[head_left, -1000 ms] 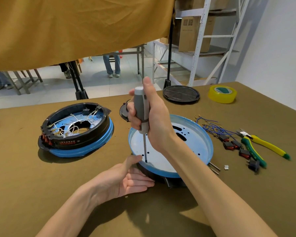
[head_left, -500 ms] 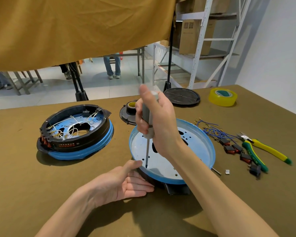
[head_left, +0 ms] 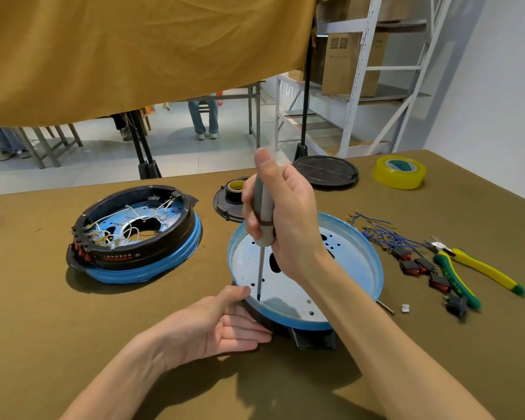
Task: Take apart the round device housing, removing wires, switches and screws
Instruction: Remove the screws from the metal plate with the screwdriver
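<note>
The person has two bare arms. No sleeves cover them. The left hand (head_left: 225,325) and right hand (head_left: 288,225) wear no gloves or rings.

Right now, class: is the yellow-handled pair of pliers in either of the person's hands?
No: the pliers lie on the table, while the right hand grips the screwdriver.
</note>
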### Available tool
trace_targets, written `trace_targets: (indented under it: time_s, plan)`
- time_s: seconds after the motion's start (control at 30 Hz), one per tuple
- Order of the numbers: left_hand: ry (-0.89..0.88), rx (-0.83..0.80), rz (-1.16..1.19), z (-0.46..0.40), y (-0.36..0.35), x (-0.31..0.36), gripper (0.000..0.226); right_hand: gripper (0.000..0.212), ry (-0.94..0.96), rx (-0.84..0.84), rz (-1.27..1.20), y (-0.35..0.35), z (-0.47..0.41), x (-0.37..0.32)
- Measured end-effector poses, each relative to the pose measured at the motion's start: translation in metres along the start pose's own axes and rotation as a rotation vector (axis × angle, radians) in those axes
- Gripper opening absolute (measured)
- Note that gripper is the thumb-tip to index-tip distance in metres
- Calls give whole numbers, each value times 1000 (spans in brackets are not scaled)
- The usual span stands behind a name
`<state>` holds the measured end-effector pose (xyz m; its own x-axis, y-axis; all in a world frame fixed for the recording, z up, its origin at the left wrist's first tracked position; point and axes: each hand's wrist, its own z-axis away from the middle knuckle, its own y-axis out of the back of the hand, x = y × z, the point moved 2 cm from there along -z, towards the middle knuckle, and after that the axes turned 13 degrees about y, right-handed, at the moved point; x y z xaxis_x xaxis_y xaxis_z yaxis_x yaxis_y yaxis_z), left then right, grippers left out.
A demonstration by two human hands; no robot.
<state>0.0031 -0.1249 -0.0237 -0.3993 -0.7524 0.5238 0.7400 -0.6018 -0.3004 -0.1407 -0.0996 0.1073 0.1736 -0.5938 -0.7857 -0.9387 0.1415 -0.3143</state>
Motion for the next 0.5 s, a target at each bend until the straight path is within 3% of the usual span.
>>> trace_targets:
  time_s: [0.23,0.43,0.5]
  plan:
    - [3,7,-8,3,-3,1,77,49,-79,-27,-81,-1,-1,1]
    - [-10,10,-18,4,-4,0,74,36,31,11,-31,-1,1,2]
    - [-12,10,-26,4,-4,0,74,43,-15,3,-51,-2,1,3]
